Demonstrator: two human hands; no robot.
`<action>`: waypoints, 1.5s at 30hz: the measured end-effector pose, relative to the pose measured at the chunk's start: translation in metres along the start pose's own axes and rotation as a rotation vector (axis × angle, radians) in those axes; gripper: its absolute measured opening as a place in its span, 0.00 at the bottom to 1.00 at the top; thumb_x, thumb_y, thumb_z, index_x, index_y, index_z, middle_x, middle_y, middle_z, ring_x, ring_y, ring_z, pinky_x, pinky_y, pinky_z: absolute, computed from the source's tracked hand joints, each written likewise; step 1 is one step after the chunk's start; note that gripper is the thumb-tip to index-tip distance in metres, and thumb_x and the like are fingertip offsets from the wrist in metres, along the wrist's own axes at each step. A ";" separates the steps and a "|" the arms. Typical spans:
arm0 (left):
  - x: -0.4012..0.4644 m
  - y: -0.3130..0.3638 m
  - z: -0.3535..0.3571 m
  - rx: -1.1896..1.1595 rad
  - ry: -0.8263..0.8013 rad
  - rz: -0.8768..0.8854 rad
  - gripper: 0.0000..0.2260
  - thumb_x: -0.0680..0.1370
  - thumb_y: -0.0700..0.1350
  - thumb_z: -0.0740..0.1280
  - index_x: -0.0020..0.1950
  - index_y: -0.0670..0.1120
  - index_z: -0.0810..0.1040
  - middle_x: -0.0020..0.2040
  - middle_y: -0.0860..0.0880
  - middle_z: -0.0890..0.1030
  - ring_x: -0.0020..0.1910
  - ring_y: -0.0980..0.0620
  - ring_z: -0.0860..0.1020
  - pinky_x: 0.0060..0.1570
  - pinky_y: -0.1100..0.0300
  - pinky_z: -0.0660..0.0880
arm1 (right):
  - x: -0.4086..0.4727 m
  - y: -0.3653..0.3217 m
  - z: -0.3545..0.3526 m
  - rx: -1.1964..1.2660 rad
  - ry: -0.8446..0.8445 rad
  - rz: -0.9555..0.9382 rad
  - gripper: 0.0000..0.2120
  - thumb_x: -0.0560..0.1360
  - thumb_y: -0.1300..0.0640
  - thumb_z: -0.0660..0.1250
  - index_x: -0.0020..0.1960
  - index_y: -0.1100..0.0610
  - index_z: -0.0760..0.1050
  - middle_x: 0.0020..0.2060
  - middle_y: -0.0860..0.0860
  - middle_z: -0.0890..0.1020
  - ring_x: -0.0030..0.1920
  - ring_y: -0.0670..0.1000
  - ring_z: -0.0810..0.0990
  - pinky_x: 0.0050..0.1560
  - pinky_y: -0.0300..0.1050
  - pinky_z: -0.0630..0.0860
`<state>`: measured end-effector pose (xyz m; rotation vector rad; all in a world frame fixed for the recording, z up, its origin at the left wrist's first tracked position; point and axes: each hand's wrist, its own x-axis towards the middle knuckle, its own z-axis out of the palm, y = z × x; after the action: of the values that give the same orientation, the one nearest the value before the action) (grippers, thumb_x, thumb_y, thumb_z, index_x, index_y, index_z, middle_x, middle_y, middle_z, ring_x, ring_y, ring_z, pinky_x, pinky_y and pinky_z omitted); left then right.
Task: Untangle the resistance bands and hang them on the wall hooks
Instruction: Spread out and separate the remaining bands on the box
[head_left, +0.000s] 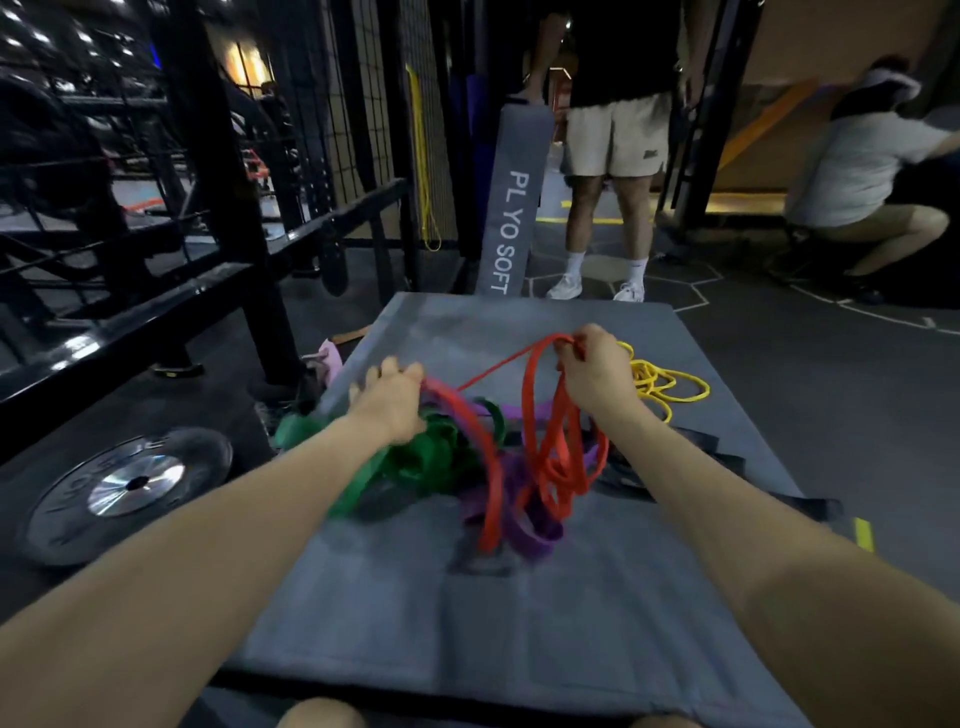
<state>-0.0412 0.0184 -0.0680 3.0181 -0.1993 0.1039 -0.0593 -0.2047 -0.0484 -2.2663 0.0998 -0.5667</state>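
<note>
Pulling red band (545, 447) loops apart, both hands (left (395, 400), right (597, 374)) pinching them above the mat (467, 623) at 12 o'clock; risk: green band (415, 457) and purple band (519, 519) knot tighter.

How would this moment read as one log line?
left hand: grips red band | right hand: pinches red band | tangle on grey mat
</note>
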 end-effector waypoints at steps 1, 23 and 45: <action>0.001 -0.001 -0.002 -0.085 0.019 0.004 0.23 0.72 0.44 0.68 0.65 0.46 0.67 0.66 0.42 0.64 0.67 0.38 0.64 0.67 0.45 0.64 | 0.001 -0.004 -0.004 0.023 0.024 -0.007 0.11 0.79 0.58 0.59 0.49 0.67 0.74 0.47 0.61 0.82 0.49 0.61 0.79 0.36 0.42 0.61; -0.043 0.056 0.005 -0.836 -0.310 0.138 0.04 0.79 0.38 0.63 0.46 0.45 0.74 0.43 0.47 0.77 0.43 0.52 0.75 0.44 0.64 0.72 | 0.016 -0.014 -0.076 0.426 0.289 0.104 0.06 0.78 0.59 0.60 0.42 0.57 0.71 0.30 0.47 0.74 0.33 0.50 0.74 0.38 0.46 0.72; -0.040 0.122 -0.097 -2.213 -0.128 -0.316 0.15 0.82 0.34 0.50 0.67 0.35 0.66 0.64 0.36 0.71 0.69 0.43 0.69 0.62 0.44 0.66 | -0.050 -0.036 -0.044 0.498 -0.356 -0.005 0.07 0.71 0.58 0.72 0.44 0.60 0.75 0.26 0.49 0.68 0.23 0.42 0.65 0.24 0.35 0.64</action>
<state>-0.1030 -0.0847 0.0386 0.8102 0.1329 -0.2102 -0.1265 -0.1978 -0.0152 -1.8423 -0.2041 -0.1554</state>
